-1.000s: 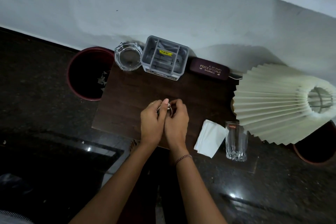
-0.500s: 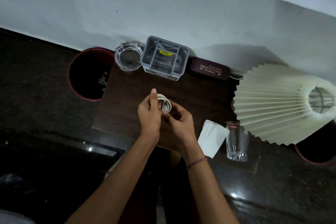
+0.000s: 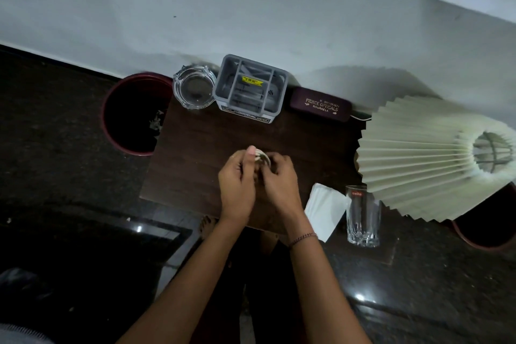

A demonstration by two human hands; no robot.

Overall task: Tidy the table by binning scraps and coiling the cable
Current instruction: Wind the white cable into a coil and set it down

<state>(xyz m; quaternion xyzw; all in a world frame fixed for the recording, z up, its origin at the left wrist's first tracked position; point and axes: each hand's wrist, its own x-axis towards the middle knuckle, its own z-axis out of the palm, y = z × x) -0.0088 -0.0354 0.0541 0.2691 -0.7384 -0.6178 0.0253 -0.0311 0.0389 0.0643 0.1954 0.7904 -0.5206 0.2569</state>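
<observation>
A pale wall point(image 3: 251, 8) runs behind everything, and dark stone floor point(image 3: 55, 162) spreads out around the desk point(image 3: 201, 142), a small dark wood top pushed against that wall. A cream pleated lampshade point(image 3: 413, 153) is the biggest thing here, and it spreads over the desk's right end. Off the desk's left end, on the floor, stands a round bin point(image 3: 104, 117) with a red rim. There are a few pale scraps at its bottom.

The person leans over the near edge of the desk with both forearms reaching in. The left hand point(image 3: 237, 184) and the right hand point(image 3: 282, 179) meet above the middle of the desk. A thin beaded bracelet point(image 3: 303, 239) circles the right wrist, and a bare foot point(image 3: 208, 225) shows on the floor just under the desk's near edge.

Along the back edge of the desk, a grey divided organiser point(image 3: 220, 78) stands at the middle. A maroon spectacle case point(image 3: 321, 106) with gold lettering lies to its right, and a clear glass ashtray point(image 3: 178, 86) sits at the back left corner. Near the front right corner of the desk lies a folded white napkin point(image 3: 325, 209), and just beside it stands a cut-glass tumbler point(image 3: 363, 218).

The white cable point(image 3: 262, 155) is a small, tight coil held up over the middle of the desk. The left hand grips it with the thumb raised against the loop. The right hand's curled fingers pinch the coil from the other side.
</observation>
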